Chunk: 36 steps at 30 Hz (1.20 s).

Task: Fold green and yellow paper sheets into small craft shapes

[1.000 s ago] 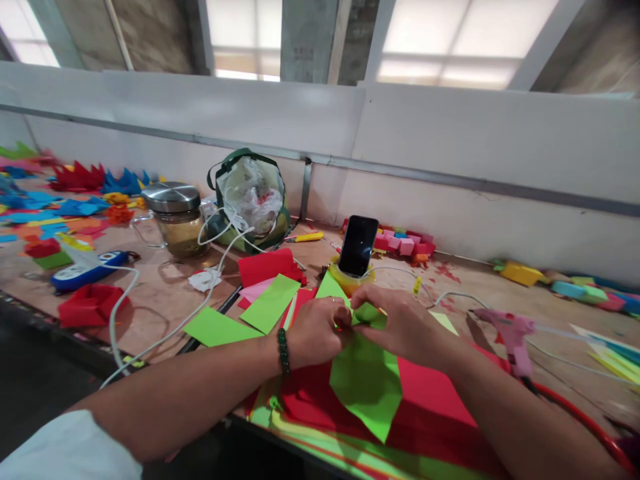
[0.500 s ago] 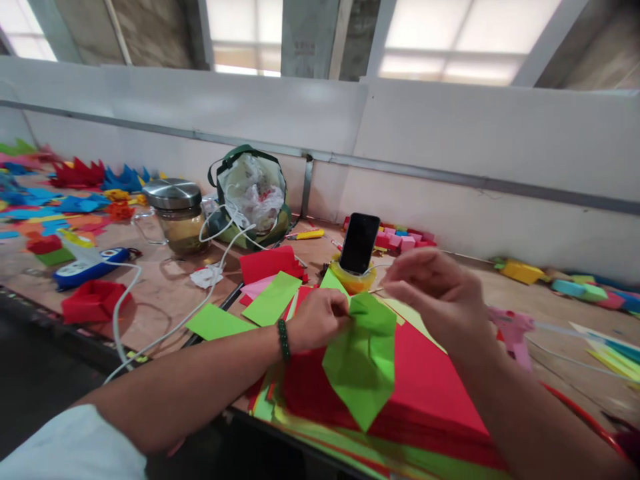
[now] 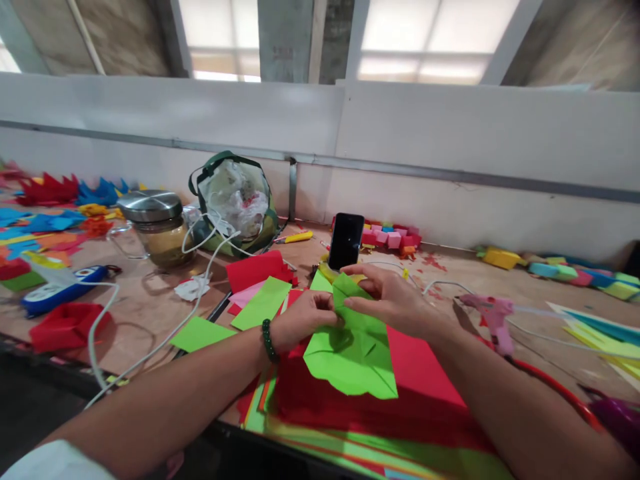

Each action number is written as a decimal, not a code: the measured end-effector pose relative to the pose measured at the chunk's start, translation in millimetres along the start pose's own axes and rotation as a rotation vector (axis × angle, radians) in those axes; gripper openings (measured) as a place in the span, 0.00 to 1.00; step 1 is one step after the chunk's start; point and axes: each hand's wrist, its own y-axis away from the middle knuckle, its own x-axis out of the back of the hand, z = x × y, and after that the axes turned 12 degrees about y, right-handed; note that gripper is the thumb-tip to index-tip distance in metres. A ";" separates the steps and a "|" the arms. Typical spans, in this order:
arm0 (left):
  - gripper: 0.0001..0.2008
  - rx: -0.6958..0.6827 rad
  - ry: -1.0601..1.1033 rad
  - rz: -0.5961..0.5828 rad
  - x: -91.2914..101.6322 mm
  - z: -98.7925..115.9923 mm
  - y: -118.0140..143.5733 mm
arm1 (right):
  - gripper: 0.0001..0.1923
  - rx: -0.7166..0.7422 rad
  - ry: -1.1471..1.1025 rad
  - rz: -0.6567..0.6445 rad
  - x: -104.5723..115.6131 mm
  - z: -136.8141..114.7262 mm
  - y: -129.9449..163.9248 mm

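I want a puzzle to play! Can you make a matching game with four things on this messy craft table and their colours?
Things:
1. glue gun
2. phone
3. folded paper held in both hands, left hand and right hand
4. jar lid

Colours:
A. silver
B. green
C. pink
D. black

Pairs: 1-C, 2-D, 3-B, 4-A
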 end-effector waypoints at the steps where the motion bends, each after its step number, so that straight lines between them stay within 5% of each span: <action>1: 0.07 0.012 0.003 -0.002 0.0 -0.2 -0.3 | 0.22 -0.019 -0.024 0.011 -1.1 -0.7 -0.9; 10: 0.15 0.084 0.113 -0.048 0.8 1.4 0.7 | 0.23 0.185 0.137 0.041 12.3 2.5 3.5; 18: 0.17 -0.333 -0.078 0.121 -0.1 3.7 1.6 | 0.32 0.205 0.486 0.165 16.3 4.5 7.4; 23: 0.13 -0.303 -0.178 0.094 0.2 2.8 3.4 | 0.22 0.353 0.528 0.101 20.9 8.1 8.5; 30: 0.09 -0.346 -0.228 0.022 -2.0 3.4 7.2 | 0.12 0.378 0.514 0.120 21.8 9.0 4.5; 36: 0.08 -0.397 -0.224 0.106 -2.2 1.8 8.5 | 0.12 0.374 0.459 0.107 21.0 10.4 5.0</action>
